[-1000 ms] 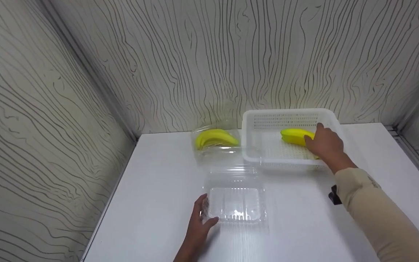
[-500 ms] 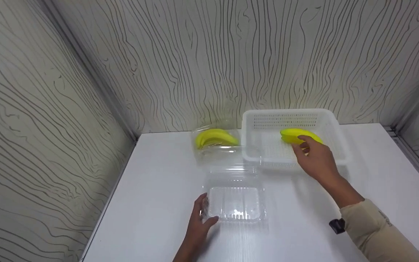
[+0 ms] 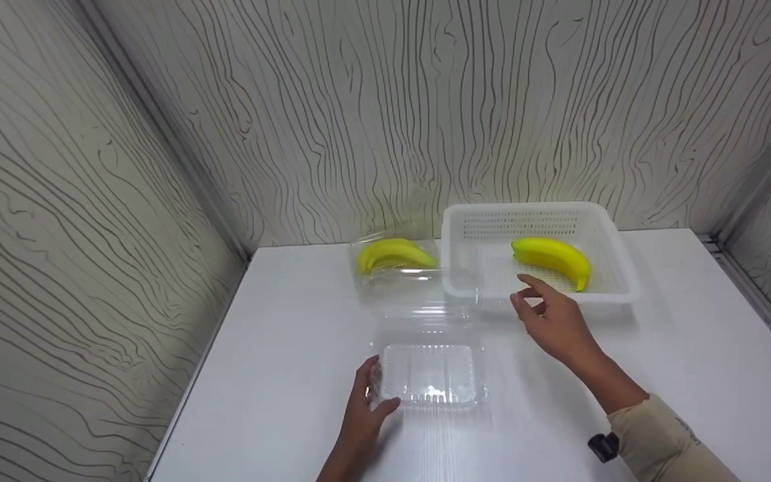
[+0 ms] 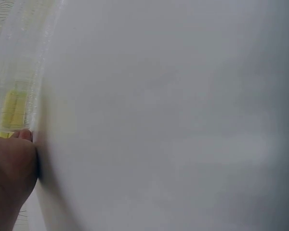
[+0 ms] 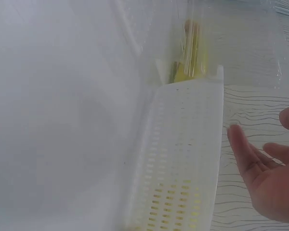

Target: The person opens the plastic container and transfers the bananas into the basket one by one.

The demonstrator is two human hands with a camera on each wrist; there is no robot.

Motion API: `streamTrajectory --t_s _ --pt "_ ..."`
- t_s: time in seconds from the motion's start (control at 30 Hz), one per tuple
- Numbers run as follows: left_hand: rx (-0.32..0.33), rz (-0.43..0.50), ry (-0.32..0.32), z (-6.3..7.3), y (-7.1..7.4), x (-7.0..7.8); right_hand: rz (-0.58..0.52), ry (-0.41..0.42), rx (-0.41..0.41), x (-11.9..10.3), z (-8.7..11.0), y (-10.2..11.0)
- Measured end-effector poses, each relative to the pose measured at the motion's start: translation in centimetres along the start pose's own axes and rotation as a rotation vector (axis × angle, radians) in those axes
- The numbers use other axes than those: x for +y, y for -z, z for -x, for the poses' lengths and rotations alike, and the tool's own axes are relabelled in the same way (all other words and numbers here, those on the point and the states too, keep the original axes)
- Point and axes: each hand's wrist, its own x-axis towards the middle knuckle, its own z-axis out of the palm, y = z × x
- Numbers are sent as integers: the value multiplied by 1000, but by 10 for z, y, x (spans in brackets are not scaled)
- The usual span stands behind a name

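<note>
My left hand (image 3: 361,415) holds the left side of an open, clear plastic clamshell container (image 3: 429,375), with the thumb at its front corner. No fruit lies in the container's near tray. A yellow banana (image 3: 553,258) rests in a white perforated basket (image 3: 536,296). Near the basket's front rim is my right hand (image 3: 555,325), fingers loosely bent, nothing between them, apart from the banana. In the right wrist view, that hand (image 5: 274,173) appears beside the basket's holed wall (image 5: 183,144). The left wrist view catches only part of my left hand (image 4: 12,168) against the plastic.
More yellow bananas (image 3: 395,254) sit in clear plastic at the back, left of the basket. The clamshell's raised lid (image 3: 425,294) stands in front of them and overlaps the basket's left corner. A patterned wall (image 3: 359,134) rises behind the white table (image 3: 278,375).
My right hand has let go of the banana in the basket and drawn back toward the front left. The banana stays in the basket. The left hand has kept its place on the container.
</note>
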Motion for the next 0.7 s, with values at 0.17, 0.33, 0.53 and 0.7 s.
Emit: streamTrajectory --t_s 0.17,0.33,0.53,0.7 --pt "9 -4 31 -1 0 2 -91 -24 -92 -4 -2 -16" --pt "17 -6 48 0 -1 3 -162 -16 -146 -12 -5 -29" --pt "17 -4 63 1 -2 1 -182 -20 -176 -18 -6 -37" --pt "7 -5 80 1 -2 1 -180 -6 -168 -18 -6 -40"
